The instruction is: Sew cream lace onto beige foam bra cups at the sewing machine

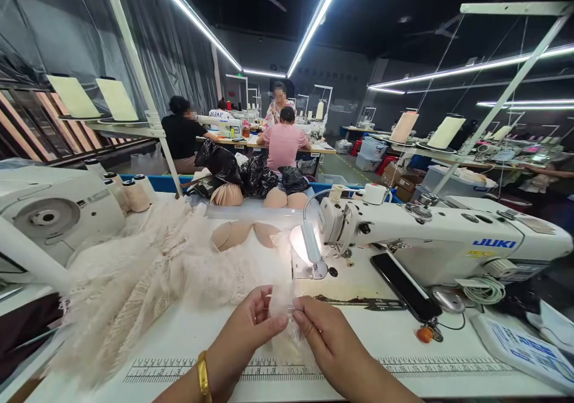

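A small piece of pale lace fabric (pixel 281 298) is held up between my two hands, in front of the sewing machine (pixel 430 229). My left hand (pixel 249 328), with a gold bracelet at the wrist, pinches its left side between thumb and fingers. On the other side, my right hand (pixel 320 328) grips the lace with thumb and forefinger. A lit lamp (pixel 310 241) shines by the needle area just beyond. Beige bra cups (pixel 233 234) lie behind the hands, and a large heap of cream lace (pixel 134 283) spreads to the left.
A black phone (pixel 403 286) and a blue-and-white box (pixel 524 349) lie at right. A printed ruler (pixel 179 370) runs along the table's front edge. Another machine (pixel 58 211) and thread cones (pixel 134 194) stand at left. People sit at tables further back.
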`<state>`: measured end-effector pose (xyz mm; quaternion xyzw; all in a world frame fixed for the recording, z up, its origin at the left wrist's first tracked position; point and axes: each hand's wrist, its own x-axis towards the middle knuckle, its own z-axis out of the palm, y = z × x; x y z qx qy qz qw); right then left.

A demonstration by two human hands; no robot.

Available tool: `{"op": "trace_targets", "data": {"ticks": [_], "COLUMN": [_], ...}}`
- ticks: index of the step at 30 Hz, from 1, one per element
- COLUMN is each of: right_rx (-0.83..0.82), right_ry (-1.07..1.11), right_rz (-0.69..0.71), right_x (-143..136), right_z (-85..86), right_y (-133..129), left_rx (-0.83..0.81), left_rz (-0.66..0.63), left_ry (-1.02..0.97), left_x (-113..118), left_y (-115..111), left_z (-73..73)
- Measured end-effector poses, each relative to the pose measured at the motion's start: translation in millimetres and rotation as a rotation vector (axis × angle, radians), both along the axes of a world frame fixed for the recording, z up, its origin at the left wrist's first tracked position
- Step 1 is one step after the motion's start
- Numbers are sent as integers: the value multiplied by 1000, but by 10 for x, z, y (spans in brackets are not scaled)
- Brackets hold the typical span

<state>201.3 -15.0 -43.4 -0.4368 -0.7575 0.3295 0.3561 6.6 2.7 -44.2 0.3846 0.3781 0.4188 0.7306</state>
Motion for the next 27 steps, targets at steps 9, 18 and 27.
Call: {"op": "trace_targets", "data": {"ticks": [9,18,27], "right_rx": [-15,-413,-370], "right_ry": [140,642,470], "right_rz": [-207,-306,-220], "right_x": [205,87,90], "right_z": [-20,-299,-430], "right_y": [48,249,413], "left_rx": [-85,291,843], "left_rz": [150,-130,-114], "left_ry": [-213,588,1532], "left_x": [35,-105,-47], "left_y": [-9,286,1900], "left_z": [42,9,345]}}
